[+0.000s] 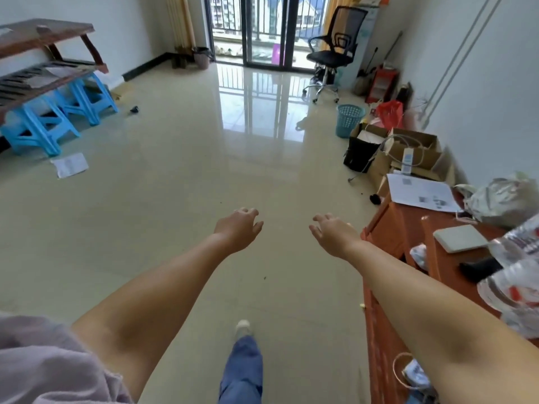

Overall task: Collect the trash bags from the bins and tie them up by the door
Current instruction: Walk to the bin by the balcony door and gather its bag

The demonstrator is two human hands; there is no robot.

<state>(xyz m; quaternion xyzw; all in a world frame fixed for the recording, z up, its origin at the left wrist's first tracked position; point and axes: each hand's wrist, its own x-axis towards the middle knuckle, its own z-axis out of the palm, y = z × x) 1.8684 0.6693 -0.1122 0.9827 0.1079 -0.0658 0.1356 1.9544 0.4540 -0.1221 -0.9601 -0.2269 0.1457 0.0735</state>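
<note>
Both my arms reach forward over the shiny tiled floor. My left hand (pixel 239 228) holds nothing, its fingers loosely curled and apart. My right hand (pixel 332 233) is also bare, fingers spread. A light blue mesh bin (pixel 349 120) stands far ahead on the right, beside boxes; I see no bag in it from here. A dark pinkish bin (pixel 201 57) with a dark liner sits at the back by the curtain, left of the glass balcony door (pixel 264 30). Neither hand is near either bin.
A black office chair (pixel 332 51) stands at the back right. Cardboard boxes (pixel 414 158) and a red bag (pixel 389 112) line the right wall. An orange-brown cabinet (pixel 388 228) with papers and plastic bags is close on my right. Blue stools (pixel 43 123) and a paper (pixel 69 164) lie left.
</note>
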